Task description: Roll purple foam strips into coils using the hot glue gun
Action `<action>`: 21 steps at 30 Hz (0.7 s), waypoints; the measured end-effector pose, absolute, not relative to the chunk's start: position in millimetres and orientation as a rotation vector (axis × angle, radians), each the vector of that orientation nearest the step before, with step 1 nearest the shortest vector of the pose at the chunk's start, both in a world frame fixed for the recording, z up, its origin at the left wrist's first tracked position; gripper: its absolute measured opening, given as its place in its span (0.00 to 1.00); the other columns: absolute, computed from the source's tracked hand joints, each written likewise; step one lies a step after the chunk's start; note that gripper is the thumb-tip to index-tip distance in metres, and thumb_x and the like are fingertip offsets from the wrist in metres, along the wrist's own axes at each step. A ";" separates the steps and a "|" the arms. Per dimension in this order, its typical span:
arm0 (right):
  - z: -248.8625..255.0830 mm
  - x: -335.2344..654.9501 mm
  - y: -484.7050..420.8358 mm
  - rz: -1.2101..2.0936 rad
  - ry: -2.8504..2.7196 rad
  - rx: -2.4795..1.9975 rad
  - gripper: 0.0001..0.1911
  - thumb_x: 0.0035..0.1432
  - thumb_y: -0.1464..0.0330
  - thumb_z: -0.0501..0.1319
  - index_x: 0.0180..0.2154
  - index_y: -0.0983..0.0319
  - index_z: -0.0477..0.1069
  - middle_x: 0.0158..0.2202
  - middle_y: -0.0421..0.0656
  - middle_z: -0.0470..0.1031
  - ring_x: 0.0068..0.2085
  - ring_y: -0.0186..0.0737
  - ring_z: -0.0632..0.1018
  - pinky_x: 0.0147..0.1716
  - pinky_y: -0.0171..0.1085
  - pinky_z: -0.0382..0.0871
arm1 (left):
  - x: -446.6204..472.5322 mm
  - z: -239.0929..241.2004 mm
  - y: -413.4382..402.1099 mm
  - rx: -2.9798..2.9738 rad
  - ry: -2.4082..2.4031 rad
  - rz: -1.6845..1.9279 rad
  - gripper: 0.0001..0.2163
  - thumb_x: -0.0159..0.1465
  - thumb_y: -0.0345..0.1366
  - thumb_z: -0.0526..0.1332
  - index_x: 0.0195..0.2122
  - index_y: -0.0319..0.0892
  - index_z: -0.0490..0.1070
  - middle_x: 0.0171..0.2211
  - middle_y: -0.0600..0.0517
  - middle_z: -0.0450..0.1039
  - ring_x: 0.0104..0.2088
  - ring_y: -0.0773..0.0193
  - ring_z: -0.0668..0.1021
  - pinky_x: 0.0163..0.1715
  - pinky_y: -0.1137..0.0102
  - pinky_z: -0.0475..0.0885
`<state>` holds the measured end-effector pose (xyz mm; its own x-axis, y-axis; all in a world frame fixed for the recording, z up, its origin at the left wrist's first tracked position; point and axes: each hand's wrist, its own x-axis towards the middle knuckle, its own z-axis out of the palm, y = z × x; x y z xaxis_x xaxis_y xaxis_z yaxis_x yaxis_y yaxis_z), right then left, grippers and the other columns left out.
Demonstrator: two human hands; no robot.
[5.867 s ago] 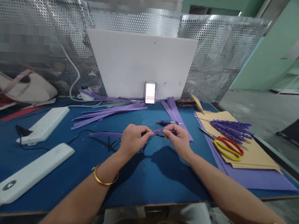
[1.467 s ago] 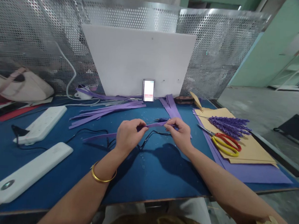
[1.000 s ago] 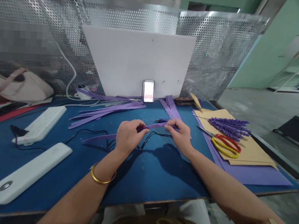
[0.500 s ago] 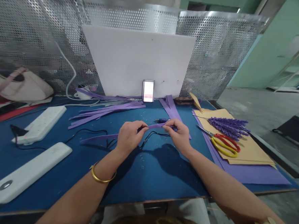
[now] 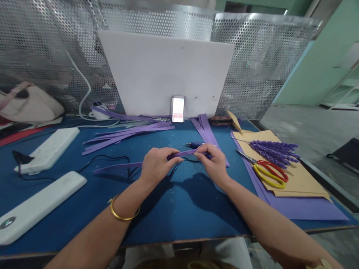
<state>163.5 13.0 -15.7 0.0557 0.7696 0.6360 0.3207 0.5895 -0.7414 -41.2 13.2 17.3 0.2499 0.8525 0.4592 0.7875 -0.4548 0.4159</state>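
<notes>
Both grips are closed on one purple strip (image 5: 186, 153), held above the blue surface (image 5: 174, 215). The left grip (image 5: 157, 164) pinches it between thumb and fingers; the right grip (image 5: 212, 163) pinches it likewise, near and slightly farther from the body. The short span between the grips is exposed and bows gently upward.

Long axis of the strip: crosswise to the person, rising slightly away from the body toward the right grip. The tail emerges from the far side of the left grip, tapers, and points left and a little toward the person. The other end is covered by the right grip's fingers; its exact limit cannot be told.

A blue tool (image 5: 194, 144) lies just beyond the right grip, partly hidden by it, nozzle pointing left. A black cord (image 5: 112, 158) passes below both grips and runs out left of the left grip.

Cut strips (image 5: 130, 136) lie beyond the left grip. A wider purple piece (image 5: 209, 138) lies beyond the right grip, its near end partly behind that hand. Well to the right of the right grip, scissors (image 5: 270, 177) and lavender (image 5: 274, 151) rest on tan sheets (image 5: 304, 184). A power strip (image 5: 55, 143) sits well left of the left grip.
</notes>
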 end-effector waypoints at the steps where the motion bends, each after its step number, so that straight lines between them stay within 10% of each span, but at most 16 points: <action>1: -15.7 162.9 12.3 0.444 -1.548 -0.944 0.06 0.58 0.69 0.65 0.29 0.58 0.71 0.30 0.40 0.75 0.34 0.39 0.75 0.36 0.39 0.69 | -41.0 17.1 12.8 2.409 1.571 0.968 0.07 0.63 0.41 0.66 0.40 0.50 0.82 0.38 0.53 0.84 0.38 0.57 0.82 0.36 0.68 0.68; 21: -14.3 160.5 9.4 0.400 -1.703 -0.849 0.06 0.61 0.67 0.64 0.30 0.57 0.75 0.32 0.42 0.77 0.36 0.41 0.78 0.39 0.42 0.73 | -40.7 10.5 14.8 2.472 1.505 0.993 0.06 0.64 0.39 0.65 0.39 0.52 0.83 0.39 0.55 0.84 0.41 0.57 0.83 0.42 0.67 0.70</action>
<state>160.5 9.4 -14.3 -0.1046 0.7139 0.6924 0.3305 0.6816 -0.6529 -40.7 14.8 10.5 0.3066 0.8198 0.4836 0.7670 -0.5137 0.3845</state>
